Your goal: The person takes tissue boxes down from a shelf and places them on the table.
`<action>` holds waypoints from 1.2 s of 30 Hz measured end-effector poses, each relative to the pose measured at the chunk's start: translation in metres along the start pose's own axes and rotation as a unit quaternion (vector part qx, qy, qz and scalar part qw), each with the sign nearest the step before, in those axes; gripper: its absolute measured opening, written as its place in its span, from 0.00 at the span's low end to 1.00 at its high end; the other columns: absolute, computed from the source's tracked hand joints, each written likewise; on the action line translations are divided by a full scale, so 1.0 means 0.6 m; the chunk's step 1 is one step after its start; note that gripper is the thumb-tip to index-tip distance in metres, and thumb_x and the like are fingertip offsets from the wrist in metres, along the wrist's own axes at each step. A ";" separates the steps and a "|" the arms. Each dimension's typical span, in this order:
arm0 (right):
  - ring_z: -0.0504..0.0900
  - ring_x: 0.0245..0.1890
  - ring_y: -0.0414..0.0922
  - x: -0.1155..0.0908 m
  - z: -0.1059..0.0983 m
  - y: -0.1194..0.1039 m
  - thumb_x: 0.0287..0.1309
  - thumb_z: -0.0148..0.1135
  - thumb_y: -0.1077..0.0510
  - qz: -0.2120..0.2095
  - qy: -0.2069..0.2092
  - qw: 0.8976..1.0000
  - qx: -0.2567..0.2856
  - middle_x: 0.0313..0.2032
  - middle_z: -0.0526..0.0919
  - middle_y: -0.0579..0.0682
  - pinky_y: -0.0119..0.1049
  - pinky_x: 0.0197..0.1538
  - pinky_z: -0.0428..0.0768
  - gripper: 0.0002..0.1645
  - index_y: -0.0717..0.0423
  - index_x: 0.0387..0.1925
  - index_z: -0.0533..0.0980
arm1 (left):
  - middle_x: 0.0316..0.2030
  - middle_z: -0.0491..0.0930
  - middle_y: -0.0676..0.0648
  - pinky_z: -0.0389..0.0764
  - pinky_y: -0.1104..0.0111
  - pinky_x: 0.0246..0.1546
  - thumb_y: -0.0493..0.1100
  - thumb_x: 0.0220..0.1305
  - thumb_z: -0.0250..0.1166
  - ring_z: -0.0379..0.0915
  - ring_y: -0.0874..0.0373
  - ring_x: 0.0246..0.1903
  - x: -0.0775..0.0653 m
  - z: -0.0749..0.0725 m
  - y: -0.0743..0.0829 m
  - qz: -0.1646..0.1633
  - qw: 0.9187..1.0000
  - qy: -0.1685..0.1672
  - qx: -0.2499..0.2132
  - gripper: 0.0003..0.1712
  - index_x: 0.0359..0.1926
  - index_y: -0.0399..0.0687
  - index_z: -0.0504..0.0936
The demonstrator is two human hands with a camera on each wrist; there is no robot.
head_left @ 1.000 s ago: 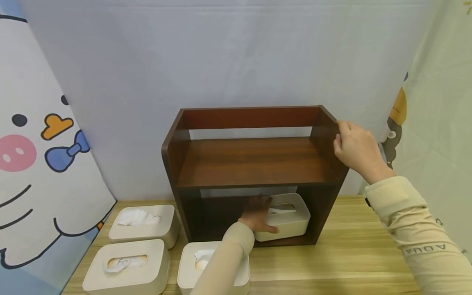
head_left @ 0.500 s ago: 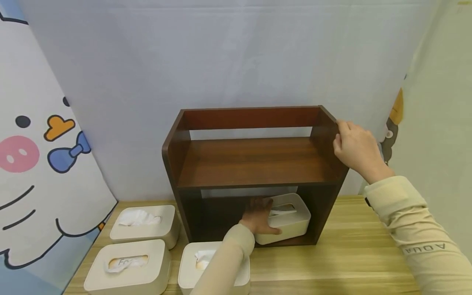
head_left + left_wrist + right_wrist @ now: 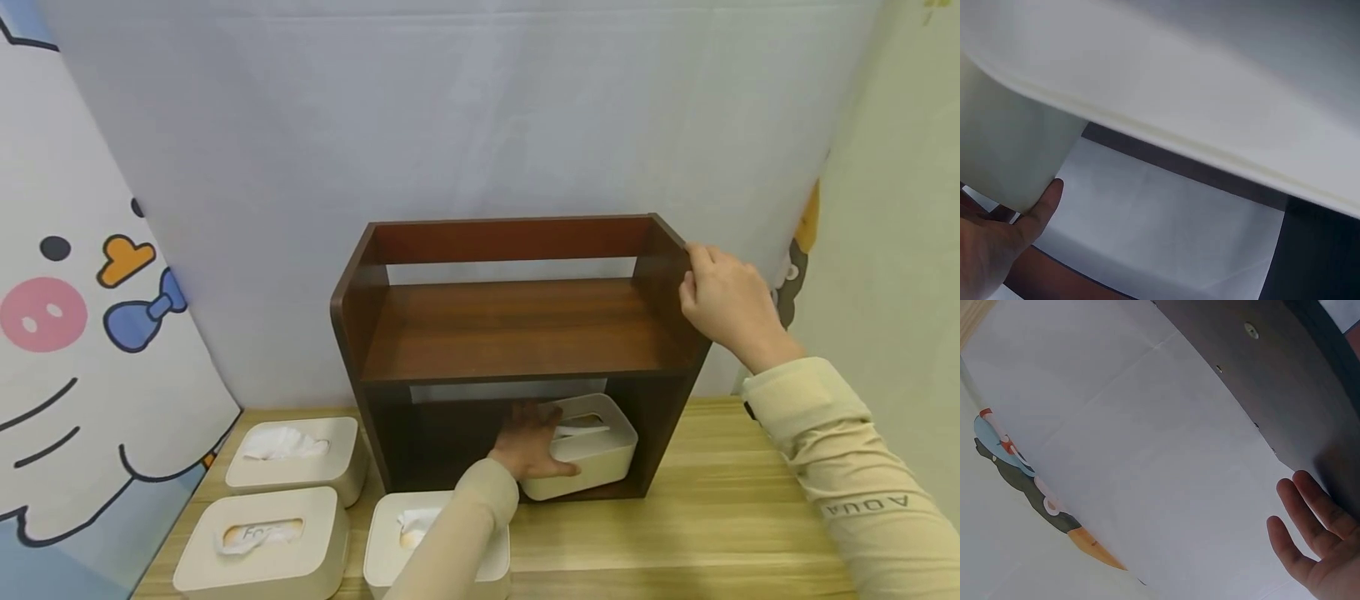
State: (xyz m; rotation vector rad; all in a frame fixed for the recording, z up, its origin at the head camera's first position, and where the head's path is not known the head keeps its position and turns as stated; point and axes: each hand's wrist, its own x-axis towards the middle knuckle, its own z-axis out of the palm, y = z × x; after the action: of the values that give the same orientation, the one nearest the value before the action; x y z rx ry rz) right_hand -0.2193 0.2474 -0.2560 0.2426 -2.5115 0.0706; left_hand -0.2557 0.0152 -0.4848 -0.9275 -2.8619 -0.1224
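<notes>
A dark brown wooden shelf (image 3: pixel 517 333) stands on the table. In its lower compartment, on the right, a cream tissue box (image 3: pixel 600 462) sits at an angle, with white tissue in its slot. My left hand (image 3: pixel 528 442) holds the box's left end, thumb along the front face and fingers over the top and far side. The left wrist view shows one digit against the box's pale wall (image 3: pixel 1010 137). At the shelf's right side panel, my right hand (image 3: pixel 727 300) grips the upper edge. Several of its fingers lie extended along the panel's outer face (image 3: pixel 1297 394) in the right wrist view.
Three more cream tissue boxes are on the wooden table (image 3: pixel 750 500): one at the back left (image 3: pixel 292 454), one at the front left (image 3: pixel 258 542), and one (image 3: pixel 386 542) partly behind my left sleeve. A pale curtain (image 3: pixel 487 108) hangs behind the shelf.
My left hand and the tissue box have shifted slightly right, towards the shelf's right panel, and the box has turned a little. My right hand keeps its place on the panel.
</notes>
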 end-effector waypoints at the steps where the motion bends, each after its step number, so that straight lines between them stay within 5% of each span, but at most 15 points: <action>1: 0.74 0.42 0.67 0.001 0.001 0.001 0.60 0.42 0.62 0.000 -0.001 1.000 0.001 0.47 0.74 0.72 0.60 0.40 0.72 0.24 0.74 0.55 0.65 | 0.59 0.64 0.37 0.68 0.52 0.55 0.76 0.40 0.60 0.61 0.37 0.58 0.000 -0.001 -0.001 0.002 1.000 0.001 0.000 0.53 0.65 0.56 0.62; 21: 0.75 0.39 0.67 0.045 0.046 0.038 0.59 0.44 0.63 -0.028 0.015 0.999 0.017 0.44 0.75 0.72 0.60 0.37 0.73 0.23 0.74 0.54 0.66 | 0.63 0.60 0.36 0.69 0.50 0.53 0.78 0.41 0.58 0.57 0.36 0.61 0.010 -0.012 0.003 0.006 0.999 -0.035 0.016 0.51 0.65 0.63 0.60; 36: 0.75 0.40 0.68 0.044 0.040 0.033 0.59 0.44 0.63 -0.024 0.010 1.000 0.017 0.45 0.74 0.73 0.61 0.38 0.72 0.23 0.74 0.54 0.66 | 0.59 0.62 0.38 0.74 0.57 0.46 0.83 0.39 0.51 0.63 0.41 0.56 -0.034 -0.023 0.022 0.040 0.996 -0.040 0.068 0.54 0.67 0.66 0.57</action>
State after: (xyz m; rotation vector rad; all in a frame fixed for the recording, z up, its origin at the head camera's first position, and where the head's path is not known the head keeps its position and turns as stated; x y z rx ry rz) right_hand -0.2578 0.2602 -0.2603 0.3137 -2.4840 0.0949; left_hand -0.2305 0.0124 -0.4736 -1.0386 -2.8565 0.1189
